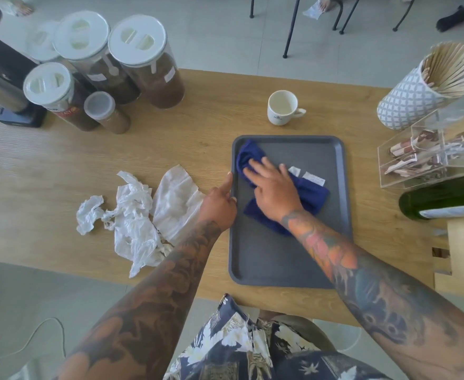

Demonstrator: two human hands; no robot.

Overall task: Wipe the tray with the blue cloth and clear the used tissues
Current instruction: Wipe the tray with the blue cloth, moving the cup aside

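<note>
A dark grey tray [288, 259] lies on the wooden table. On its upper half is the crumpled blue cloth [311, 194] with white labels. My right hand [273, 187] presses flat on the cloth, fingers spread and straight. My left hand [220, 204] grips the tray's left rim, with its index finger stretched along the edge. Several crumpled white tissues [135, 218] lie on the table just left of the tray, partly under my left forearm.
A white mug [283, 106] stands behind the tray. Tall lidded jars [143, 58] crowd the back left. At the right are a patterned holder of wooden sticks [417, 94], a clear box of sachets [428, 157] and a green bottle [441, 198].
</note>
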